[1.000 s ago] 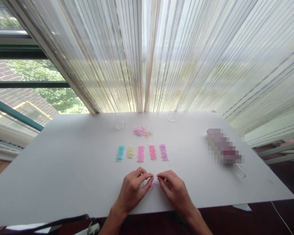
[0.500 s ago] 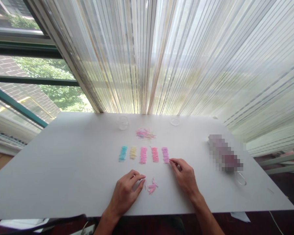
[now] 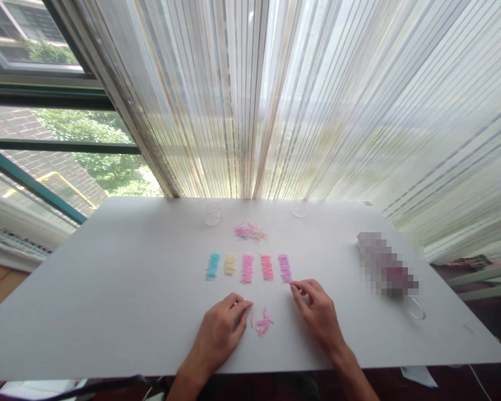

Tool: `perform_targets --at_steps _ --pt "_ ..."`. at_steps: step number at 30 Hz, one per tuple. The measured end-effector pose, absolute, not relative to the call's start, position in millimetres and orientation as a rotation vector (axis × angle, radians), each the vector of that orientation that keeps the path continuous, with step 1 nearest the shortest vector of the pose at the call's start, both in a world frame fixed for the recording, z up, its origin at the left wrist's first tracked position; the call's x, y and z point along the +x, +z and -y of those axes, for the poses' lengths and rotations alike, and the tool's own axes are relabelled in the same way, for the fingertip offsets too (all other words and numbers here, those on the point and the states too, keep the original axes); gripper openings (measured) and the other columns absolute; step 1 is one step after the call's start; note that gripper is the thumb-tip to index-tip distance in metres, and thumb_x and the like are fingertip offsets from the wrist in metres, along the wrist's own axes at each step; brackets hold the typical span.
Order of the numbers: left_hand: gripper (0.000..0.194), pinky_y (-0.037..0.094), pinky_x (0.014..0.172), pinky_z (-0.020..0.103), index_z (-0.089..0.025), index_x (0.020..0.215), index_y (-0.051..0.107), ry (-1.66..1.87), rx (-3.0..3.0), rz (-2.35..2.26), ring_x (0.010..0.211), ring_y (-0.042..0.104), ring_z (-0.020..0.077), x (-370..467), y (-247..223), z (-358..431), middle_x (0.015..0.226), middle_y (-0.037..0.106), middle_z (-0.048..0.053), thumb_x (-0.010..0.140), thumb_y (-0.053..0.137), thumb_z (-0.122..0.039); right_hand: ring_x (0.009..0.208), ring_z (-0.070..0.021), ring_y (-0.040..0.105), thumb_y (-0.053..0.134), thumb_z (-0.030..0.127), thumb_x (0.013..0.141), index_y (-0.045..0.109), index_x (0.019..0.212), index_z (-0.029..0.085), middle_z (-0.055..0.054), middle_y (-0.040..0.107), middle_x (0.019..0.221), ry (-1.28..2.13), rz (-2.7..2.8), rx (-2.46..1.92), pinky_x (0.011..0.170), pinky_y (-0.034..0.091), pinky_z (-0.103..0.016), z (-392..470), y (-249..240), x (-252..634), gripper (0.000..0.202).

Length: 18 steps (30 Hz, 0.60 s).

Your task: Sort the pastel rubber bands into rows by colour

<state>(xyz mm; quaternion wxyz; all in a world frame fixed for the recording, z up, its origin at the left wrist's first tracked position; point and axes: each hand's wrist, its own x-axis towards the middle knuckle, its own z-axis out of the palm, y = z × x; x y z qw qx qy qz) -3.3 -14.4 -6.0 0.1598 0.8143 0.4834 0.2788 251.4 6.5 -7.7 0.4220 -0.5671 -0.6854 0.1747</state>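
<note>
Several small coloured strips lie in neat columns on the white table: blue, yellow, pink, coral and purple. At the lower end of the purple column is my right hand, its thumb and forefinger pinched together; anything between them is too small to name. My left hand rests beside a small loose pile of pink pieces, thumb and forefinger close together, their grip unclear. Behind the columns lies a mixed multicoloured pile.
On the white table stand a clear round container and a clear lid near the back edge. A blurred-out long object with a clear loop lies at the right. Curtains hang behind the table.
The whole view has shifted slightly, with the table a little lower in it. My right hand has moved slightly down along the purple column. The left thumb and forefinger have drawn closer together.
</note>
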Motion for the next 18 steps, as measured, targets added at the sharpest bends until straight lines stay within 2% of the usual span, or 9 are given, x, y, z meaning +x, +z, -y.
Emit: perform_targets --at_steps 4,8,14,18 --pt "0.026 0.058 0.076 0.031 -0.024 0.111 0.071 0.67 2.351 -1.349 0.083 0.071 0.0203 -4.4 -0.8 15.5 0.1 0.07 0.004 0.092 0.058 -0.012 0.084 -0.022 0.067 0.057 0.029 0.101 0.073 0.103 0.025 -0.006 0.067 0.092 0.539 1.863 -1.304 0.077 0.059 -0.036 15.8 -7.5 233.8 0.016" --pt "0.023 0.057 0.076 0.033 -0.025 0.109 0.072 0.603 2.362 -1.355 0.081 0.069 0.021 -3.6 1.2 17.6 0.099 0.07 0.004 0.091 0.064 -0.013 0.088 -0.022 0.067 0.058 0.022 0.099 0.071 0.106 0.025 -0.006 0.066 0.092 0.626 1.938 -1.233 0.078 0.059 -0.036 29.9 -8.7 218.8 0.015" --pt "0.013 0.054 0.073 0.031 -0.024 0.098 0.072 0.602 2.358 -1.375 0.078 0.068 0.0202 -2.6 -2.7 19.0 0.094 0.069 0.003 0.093 0.064 -0.015 0.086 -0.022 0.067 0.058 0.02 0.099 0.071 0.1 0.025 -0.006 0.067 0.09 0.64 1.93 -1.204 0.077 0.059 -0.035 34.0 -11.2 210.5 0.014" --pt "0.014 0.054 0.073 0.029 -0.023 0.094 0.07 0.637 2.313 -1.326 0.079 0.068 0.0193 -5.9 1.0 17.9 0.093 0.069 0.003 0.096 0.058 -0.017 0.084 -0.0215 0.067 0.058 0.021 0.099 0.071 0.097 0.024 -0.006 0.066 0.089 0.655 1.886 -1.213 0.076 0.059 -0.035 33.8 -14.0 210.3 0.014"
